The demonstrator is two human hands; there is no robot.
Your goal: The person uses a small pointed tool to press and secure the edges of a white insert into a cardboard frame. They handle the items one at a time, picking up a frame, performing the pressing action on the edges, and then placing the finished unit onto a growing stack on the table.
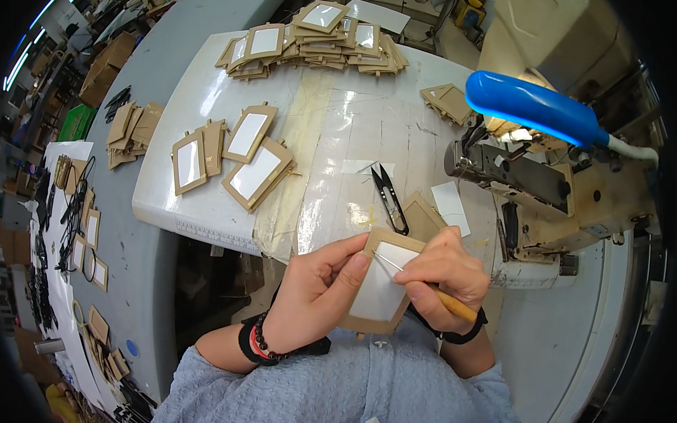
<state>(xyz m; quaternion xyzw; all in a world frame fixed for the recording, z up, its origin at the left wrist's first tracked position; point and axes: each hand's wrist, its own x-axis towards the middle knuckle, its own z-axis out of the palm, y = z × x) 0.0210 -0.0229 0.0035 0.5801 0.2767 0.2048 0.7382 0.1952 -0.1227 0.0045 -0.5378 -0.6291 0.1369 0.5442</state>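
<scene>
My left hand [316, 285] grips a tan badge holder [373, 298] with a white window, thumb on its front near the upper left corner. In my right hand [451, 273] is an awl [457, 306] with a wooden handle. Its thin metal shaft slants up and left across the window, and the tip meets the frame's edge near my left thumb. The holder is tilted in front of my chest. Just beyond it lie black thread snips [389, 197], blades pointing away from me, beside another tan piece [422, 217] and a white card [451, 209].
A sewing machine [512, 172] with a blue lamp [532, 106] stands at the right. Stacked holders [325, 37] cover the table's far side. More holders [255, 170] lie left on the white table [222, 89]. A grey bench [142, 255] runs along the left.
</scene>
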